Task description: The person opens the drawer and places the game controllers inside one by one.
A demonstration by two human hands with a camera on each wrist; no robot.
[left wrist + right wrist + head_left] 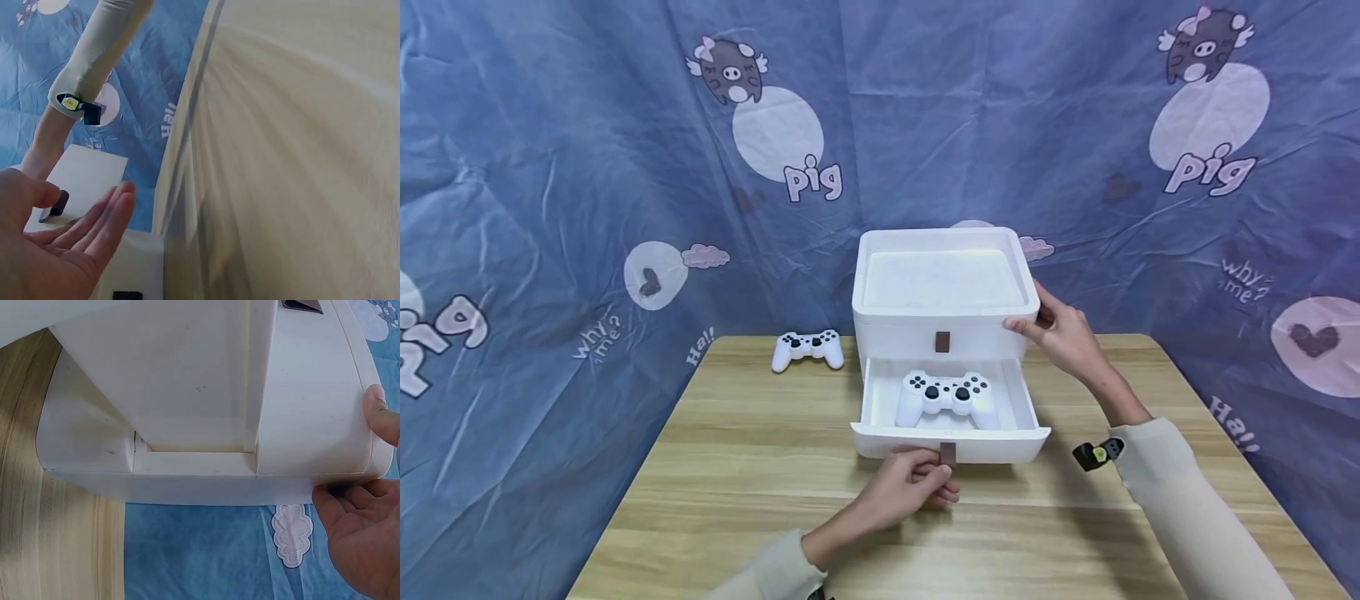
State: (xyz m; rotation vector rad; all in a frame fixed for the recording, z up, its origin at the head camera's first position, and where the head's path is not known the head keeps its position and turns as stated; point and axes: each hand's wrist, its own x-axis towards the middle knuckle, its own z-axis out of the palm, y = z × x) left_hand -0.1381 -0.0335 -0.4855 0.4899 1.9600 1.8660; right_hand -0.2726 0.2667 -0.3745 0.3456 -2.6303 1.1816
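A white two-drawer storage box stands on the table with its lower drawer pulled out. In that drawer lies a white game controller. My left hand is at the drawer's front, its thumb close to the dark pull tab. In the left wrist view the fingers extend away from the thumb, with a gap between. At the box's upper right corner my right hand grips it, thumb on the front and fingers against the side.
A second white game controller lies on the wooden table, left of the box. The box's top forms a shallow tray. Right behind the table hangs a blue patterned cloth, which also covers both sides.
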